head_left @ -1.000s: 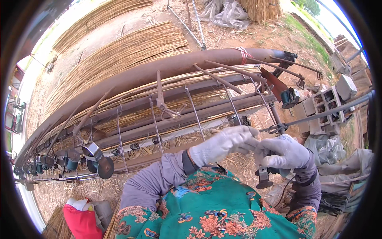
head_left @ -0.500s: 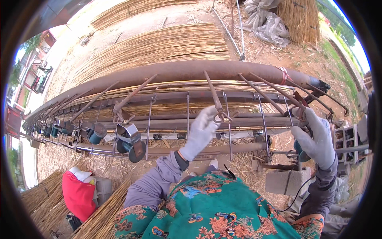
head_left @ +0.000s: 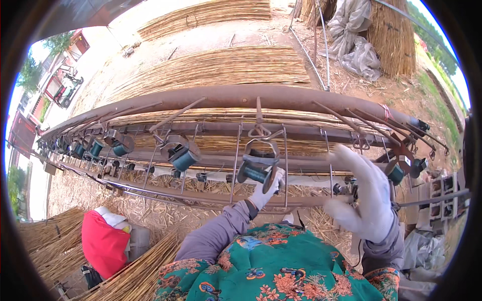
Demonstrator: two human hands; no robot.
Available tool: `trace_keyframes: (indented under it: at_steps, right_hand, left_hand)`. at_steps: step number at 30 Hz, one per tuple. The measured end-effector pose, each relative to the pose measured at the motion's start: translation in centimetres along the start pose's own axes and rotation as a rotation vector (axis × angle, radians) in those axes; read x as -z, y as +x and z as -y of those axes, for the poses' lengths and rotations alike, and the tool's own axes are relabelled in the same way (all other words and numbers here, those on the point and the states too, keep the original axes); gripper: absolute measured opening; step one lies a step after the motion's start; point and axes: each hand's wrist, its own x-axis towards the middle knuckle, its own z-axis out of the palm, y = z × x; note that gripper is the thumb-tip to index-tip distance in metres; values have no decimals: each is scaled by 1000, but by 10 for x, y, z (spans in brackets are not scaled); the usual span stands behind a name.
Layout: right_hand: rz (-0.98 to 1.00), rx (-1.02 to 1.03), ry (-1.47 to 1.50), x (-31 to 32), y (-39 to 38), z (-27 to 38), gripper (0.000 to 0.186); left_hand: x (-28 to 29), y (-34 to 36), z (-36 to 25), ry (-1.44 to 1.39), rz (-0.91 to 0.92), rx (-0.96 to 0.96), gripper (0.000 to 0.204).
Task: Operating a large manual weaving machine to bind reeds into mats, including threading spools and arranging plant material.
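Note:
My gloved left hand (head_left: 267,189) is closed around the right end of a dark green thread spool (head_left: 255,171), its fingers partly hidden behind the disc. The spool sits in a metal holder (head_left: 260,149) below a hook (head_left: 260,129) on a rusty curved steel frame (head_left: 231,94). More spools (head_left: 185,159) hang along the frame to the left, and another (head_left: 395,173) is at the right. My gloved right hand (head_left: 362,198), blurred, is raised in front of the frame's right part with thumb and fingers apart, holding nothing visible. Thin metal rods cross the lower rails beside both hands.
Bundles of reeds (head_left: 211,65) lie beyond the frame and at the lower left, near a red cloth bundle (head_left: 103,241). Upright reeds (head_left: 390,40), plastic sheeting (head_left: 359,60) and concrete blocks (head_left: 442,200) are at the right. A small vehicle (head_left: 63,88) stands far left.
My left hand went from open at the middle hook to gripping a spool hanging below it. My right hand moved left, away from the right-hand spool. The view has shifted, showing more frame on the left.

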Motion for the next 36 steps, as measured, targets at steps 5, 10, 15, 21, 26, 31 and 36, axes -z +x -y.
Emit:
trace_keyframes:
  at_steps: [5,10,15,21,26,31,36]
  right_hand:
    - [-306,-443,1088,-95,85,51,56]
    - [-403,-609,691,-90,82,53,18]
    - [-381,-429,-310,-28,110,54,20]
    - [-52,-734,584,-90,41,43,27]
    - [43,-1183,846,-199,-75,85,28]
    - [-134,-1280,989,-206,-108,144,35]
    - [-113,-1214,950,-199,-123,167,40]
  left_hand:
    - [24,-78,-80,-223,277,-81,19]
    - [67,-91,-110,-408,510,259,27]
    - [70,-80,-93,-631,543,500,24]
    - [49,-83,-84,-500,695,380,39]
    - [38,-132,-73,-114,815,266,45]
    - [25,-163,-74,26,1113,377,45]
    - [15,-187,-77,213,1152,337,48]
